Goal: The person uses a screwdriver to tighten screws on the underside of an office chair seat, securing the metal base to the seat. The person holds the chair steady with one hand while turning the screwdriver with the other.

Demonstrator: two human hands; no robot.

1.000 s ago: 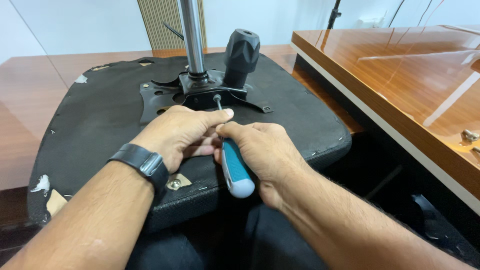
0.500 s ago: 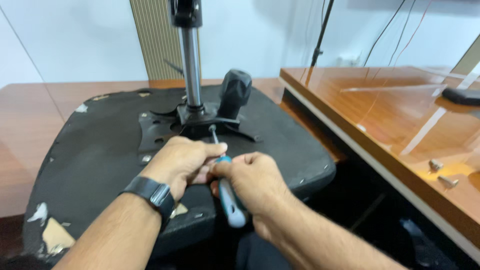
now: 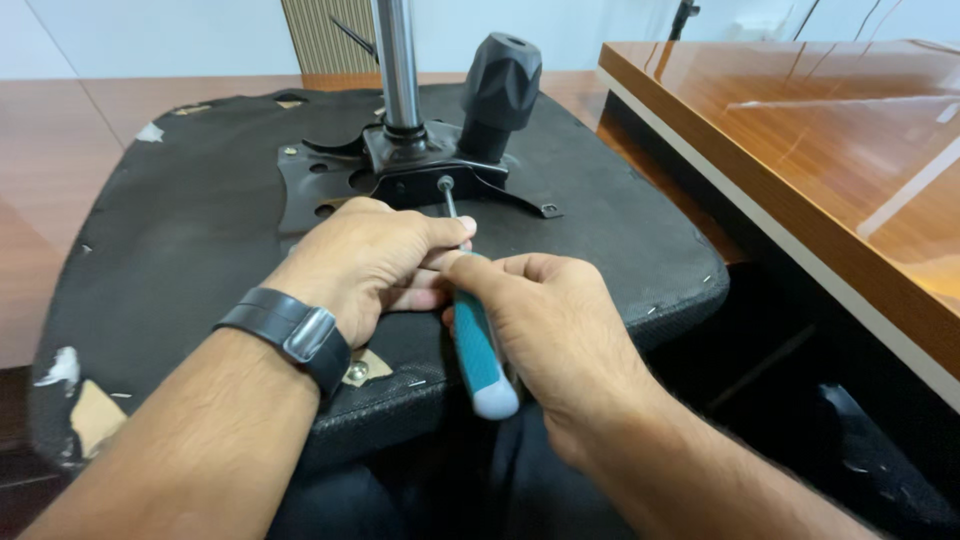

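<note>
Both hands' grip pinches the screwdriver (image 3: 478,345): right hand (image 3: 545,320) on handle, left hand (image 3: 370,265) hiding shaft; tip seemingly on a screw

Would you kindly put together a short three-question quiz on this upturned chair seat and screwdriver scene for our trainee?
1. True or false: the right hand holds the screwdriver by its teal handle.
2. Where does the screwdriver's tip rest?
A. On a screw at the black metal plate
B. On the wooden desk
C. On the black knob
3. Fill in: the left hand steadies the tool near its ____ and wears a black wristband.

Key: 1 true; 2 A; 3 shaft.
</note>
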